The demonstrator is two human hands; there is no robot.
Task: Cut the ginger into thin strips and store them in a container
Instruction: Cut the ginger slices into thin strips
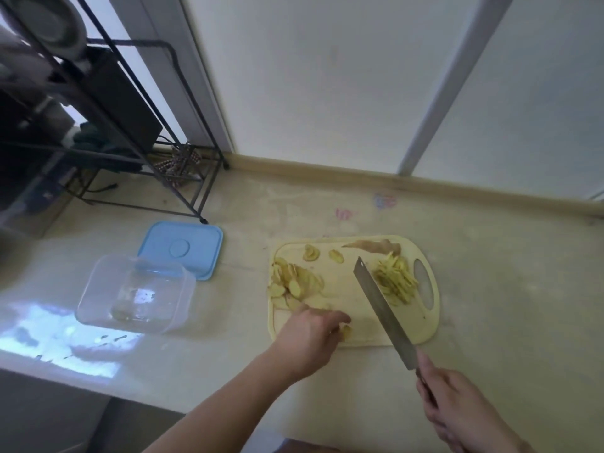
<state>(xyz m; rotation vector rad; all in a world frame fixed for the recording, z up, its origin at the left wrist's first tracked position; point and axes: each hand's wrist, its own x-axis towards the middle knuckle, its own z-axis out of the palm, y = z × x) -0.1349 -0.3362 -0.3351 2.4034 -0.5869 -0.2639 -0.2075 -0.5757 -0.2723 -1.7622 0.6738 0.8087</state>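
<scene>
A pale yellow cutting board (359, 336) lies on the counter. A heap of ginger slices (294, 281) covers its left side, and a pile of thin ginger strips (397, 281) lies on its right, near the handle hole. A strip of ginger peel (376, 246) rests at the far edge. My left hand (310, 335) is over the board's near left part, fingers curled round a few ginger slices (345, 331). My right hand (457, 407) grips the handle of a cleaver (382, 308), whose blade slants over the board between the two piles.
A clear plastic container (137, 292) stands open to the left of the board, its blue lid (183, 248) lying just behind it. A black wire rack (137, 152) occupies the far left. A white wall runs along the counter's back edge.
</scene>
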